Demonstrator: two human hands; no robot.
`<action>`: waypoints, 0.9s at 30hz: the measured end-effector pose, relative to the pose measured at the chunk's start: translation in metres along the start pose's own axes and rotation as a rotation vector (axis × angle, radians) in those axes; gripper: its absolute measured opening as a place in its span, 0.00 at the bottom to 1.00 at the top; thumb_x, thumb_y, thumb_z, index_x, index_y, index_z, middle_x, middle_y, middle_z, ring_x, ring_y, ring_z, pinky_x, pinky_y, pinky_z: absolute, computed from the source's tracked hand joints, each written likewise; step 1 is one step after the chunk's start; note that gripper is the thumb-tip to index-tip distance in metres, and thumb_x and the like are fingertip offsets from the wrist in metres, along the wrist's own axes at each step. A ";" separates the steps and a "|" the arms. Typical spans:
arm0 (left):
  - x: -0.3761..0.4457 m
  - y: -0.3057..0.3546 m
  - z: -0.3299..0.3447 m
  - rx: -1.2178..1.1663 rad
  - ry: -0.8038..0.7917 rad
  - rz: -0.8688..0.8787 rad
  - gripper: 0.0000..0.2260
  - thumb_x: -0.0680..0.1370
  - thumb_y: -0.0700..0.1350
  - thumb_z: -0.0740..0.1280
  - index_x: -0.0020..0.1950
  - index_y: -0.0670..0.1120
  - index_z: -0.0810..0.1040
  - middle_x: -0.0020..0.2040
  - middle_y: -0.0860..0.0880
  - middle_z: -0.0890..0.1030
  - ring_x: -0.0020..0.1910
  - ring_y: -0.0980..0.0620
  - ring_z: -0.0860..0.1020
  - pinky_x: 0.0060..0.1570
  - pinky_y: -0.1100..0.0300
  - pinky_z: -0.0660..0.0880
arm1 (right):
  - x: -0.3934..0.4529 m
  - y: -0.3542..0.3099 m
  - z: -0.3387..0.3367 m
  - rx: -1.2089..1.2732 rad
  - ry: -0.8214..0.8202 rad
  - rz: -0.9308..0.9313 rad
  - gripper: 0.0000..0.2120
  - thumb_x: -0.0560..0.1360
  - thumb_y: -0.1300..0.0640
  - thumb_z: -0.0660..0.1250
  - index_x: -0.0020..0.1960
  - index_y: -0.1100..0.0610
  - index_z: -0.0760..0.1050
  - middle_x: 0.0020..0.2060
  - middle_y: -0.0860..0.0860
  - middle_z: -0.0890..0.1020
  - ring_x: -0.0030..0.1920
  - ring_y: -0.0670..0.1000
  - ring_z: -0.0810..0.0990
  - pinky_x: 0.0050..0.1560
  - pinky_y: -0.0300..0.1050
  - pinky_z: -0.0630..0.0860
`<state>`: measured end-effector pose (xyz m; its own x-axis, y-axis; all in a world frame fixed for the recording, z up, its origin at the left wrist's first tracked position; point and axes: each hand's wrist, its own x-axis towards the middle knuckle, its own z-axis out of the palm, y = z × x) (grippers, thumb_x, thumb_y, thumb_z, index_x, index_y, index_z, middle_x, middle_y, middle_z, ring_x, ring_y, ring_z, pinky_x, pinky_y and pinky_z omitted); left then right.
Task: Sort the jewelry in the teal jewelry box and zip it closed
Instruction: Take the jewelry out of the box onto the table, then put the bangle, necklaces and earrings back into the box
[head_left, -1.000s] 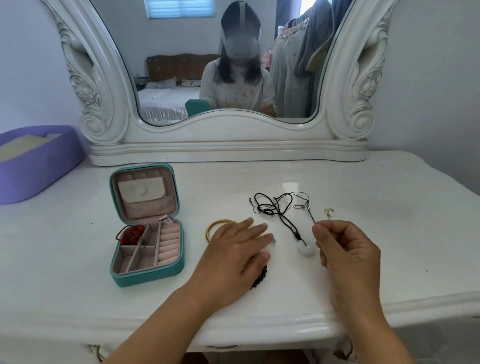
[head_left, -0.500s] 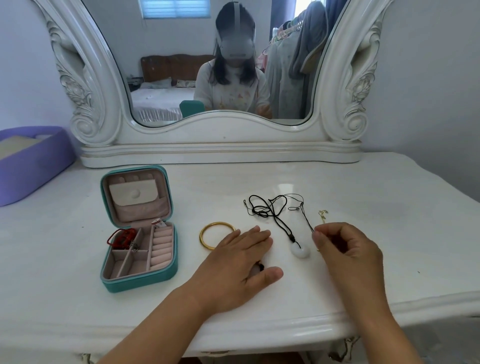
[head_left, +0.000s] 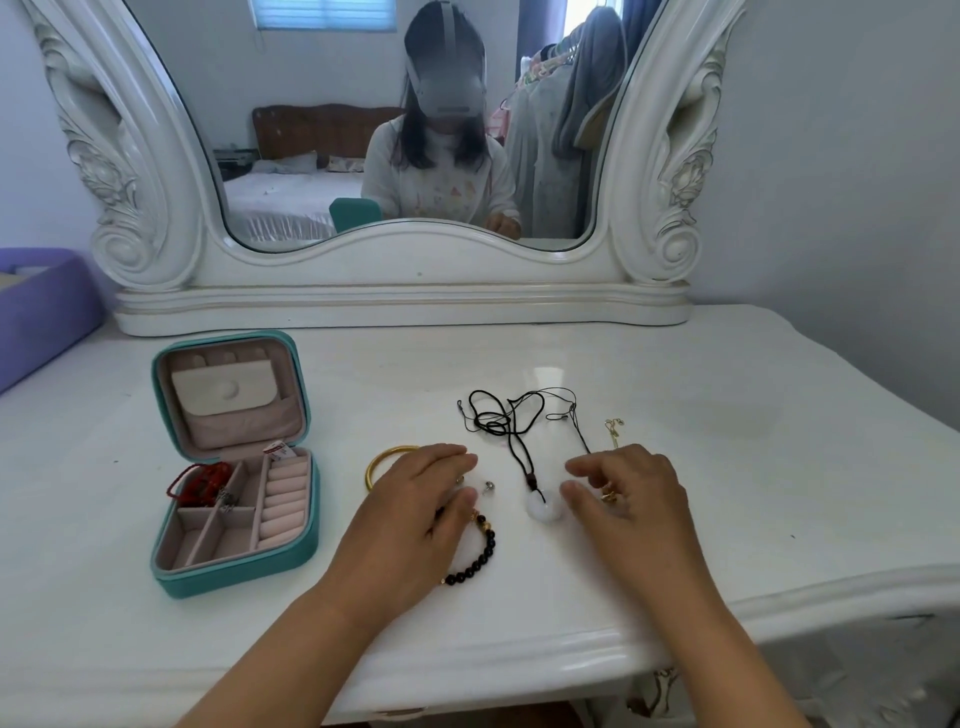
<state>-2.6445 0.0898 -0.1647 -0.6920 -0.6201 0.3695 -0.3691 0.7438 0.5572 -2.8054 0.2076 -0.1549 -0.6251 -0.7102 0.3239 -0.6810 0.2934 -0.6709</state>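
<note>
The teal jewelry box (head_left: 236, 569) lies open at the left, and a red bracelet (head_left: 200, 483) sits in its back-left compartment. On the white dresser top lie a gold bangle (head_left: 379, 462), a black bead bracelet (head_left: 478, 556), a small silver piece (head_left: 488, 487) and a white ring pendant (head_left: 543, 512) on a black cord (head_left: 511, 421). My left hand (head_left: 415, 514) rests flat with straight fingers, covering part of the bangle and of the bead bracelet. My right hand (head_left: 631, 504) is just right of the pendant. A small gold piece shows in its curled fingers, and a thin gold chain (head_left: 614, 428) runs out behind it.
A carved white mirror frame (head_left: 405, 291) stands along the back of the dresser. A purple box (head_left: 41, 312) sits at the far left. The dresser's front edge (head_left: 519, 654) curves just below my wrists. The wall is at the right.
My left hand drew back, uncovering the black bead bracelet and the small silver piece. My right hand moved left to the white pendant with the gold piece in its fingers.
</note>
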 end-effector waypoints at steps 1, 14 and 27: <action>0.000 -0.001 0.000 0.005 0.046 -0.025 0.16 0.77 0.49 0.58 0.63 0.50 0.74 0.61 0.59 0.72 0.61 0.63 0.67 0.55 0.83 0.55 | 0.000 0.002 -0.002 0.068 0.054 0.043 0.04 0.71 0.56 0.69 0.46 0.50 0.79 0.41 0.45 0.76 0.51 0.51 0.72 0.55 0.51 0.68; -0.004 -0.008 -0.014 0.080 0.102 -0.192 0.16 0.74 0.33 0.61 0.58 0.49 0.74 0.40 0.59 0.71 0.47 0.49 0.71 0.51 0.52 0.71 | 0.000 0.001 -0.003 0.199 0.090 0.075 0.05 0.72 0.60 0.69 0.46 0.53 0.79 0.39 0.45 0.78 0.47 0.52 0.74 0.48 0.42 0.68; 0.012 -0.012 -0.027 0.334 -0.250 -0.070 0.17 0.78 0.36 0.55 0.64 0.49 0.63 0.53 0.51 0.72 0.55 0.51 0.68 0.50 0.62 0.59 | -0.005 -0.020 0.013 0.213 0.087 -0.097 0.06 0.71 0.58 0.70 0.43 0.48 0.77 0.38 0.42 0.77 0.46 0.43 0.72 0.44 0.30 0.65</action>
<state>-2.6318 0.0664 -0.1465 -0.7720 -0.6232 0.1249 -0.5730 0.7675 0.2875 -2.7832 0.1970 -0.1522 -0.5978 -0.6679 0.4434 -0.6492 0.0789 -0.7565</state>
